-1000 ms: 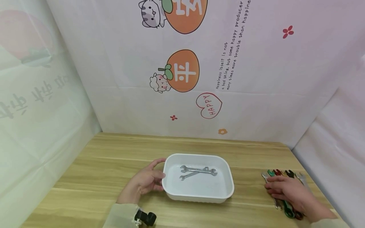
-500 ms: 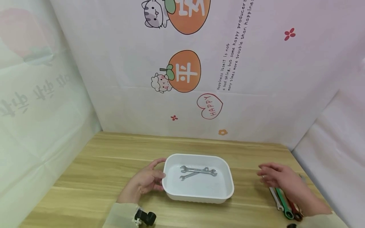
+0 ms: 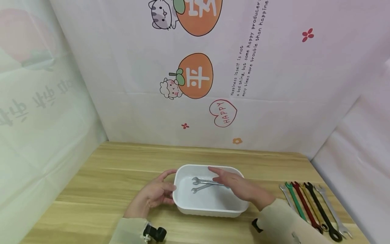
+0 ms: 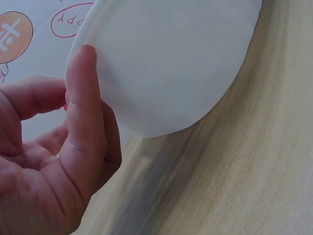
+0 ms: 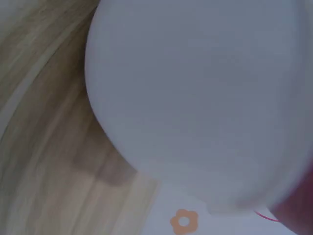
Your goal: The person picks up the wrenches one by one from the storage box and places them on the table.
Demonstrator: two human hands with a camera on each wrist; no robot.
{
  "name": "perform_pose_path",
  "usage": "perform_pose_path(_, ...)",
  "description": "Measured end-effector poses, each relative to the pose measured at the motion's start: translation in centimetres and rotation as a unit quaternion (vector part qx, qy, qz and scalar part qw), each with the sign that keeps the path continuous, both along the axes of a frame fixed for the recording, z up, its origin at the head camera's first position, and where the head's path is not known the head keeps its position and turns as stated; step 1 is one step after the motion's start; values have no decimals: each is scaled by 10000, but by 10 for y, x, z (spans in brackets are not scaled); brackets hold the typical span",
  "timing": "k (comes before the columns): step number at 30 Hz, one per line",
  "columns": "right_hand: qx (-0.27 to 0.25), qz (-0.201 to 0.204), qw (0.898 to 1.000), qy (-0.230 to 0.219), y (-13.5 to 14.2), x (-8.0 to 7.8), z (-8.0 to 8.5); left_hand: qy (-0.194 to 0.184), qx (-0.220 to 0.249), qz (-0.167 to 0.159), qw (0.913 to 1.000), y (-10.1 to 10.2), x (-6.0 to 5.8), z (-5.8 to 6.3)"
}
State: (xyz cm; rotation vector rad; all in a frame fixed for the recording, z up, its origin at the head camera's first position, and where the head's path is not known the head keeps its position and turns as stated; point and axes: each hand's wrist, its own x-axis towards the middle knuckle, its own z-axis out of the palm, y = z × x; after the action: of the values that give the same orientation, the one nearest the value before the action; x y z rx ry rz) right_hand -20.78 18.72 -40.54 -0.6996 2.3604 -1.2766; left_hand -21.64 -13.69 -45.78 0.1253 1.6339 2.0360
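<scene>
A white plastic basin stands at mid-table, with two silver wrenches crossed inside it. My left hand grips the basin's left end, thumb at the rim; the left wrist view shows its fingers against the white wall. Over the right half of the basin reaches my right hand, fingers pointing left, with no tool seen in it. It hides the right ends of the wrenches. In the right wrist view the basin wall fills most of the picture, slightly blurred.
A fanned row of several wrenches lies on the right of the table, among them a green wrench, a red wrench and a black wrench. My right sleeve covers part of the row. A printed cloth hangs behind the wooden table.
My right hand has lifted off the row of wrenches and moved left to over the basin, uncovering the row. The left hand, the basin and the two wrenches in it stay put.
</scene>
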Motion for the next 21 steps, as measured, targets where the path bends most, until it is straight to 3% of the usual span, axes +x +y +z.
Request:
perform_pose_path(7, 534, -258, 9980, 198, -11, -12, -13, -11, 55, -23, 10000, 0, -1, 0)
perform_pose_path(12, 685, -319, 9968, 246, -9, -10, -13, -27, 57, -12, 10000, 1, -1, 1)
perform_pose_path(21, 1291, -424, 9873, 827, -11, -7, -16, -19, 51, -16, 10000, 1, 0, 3)
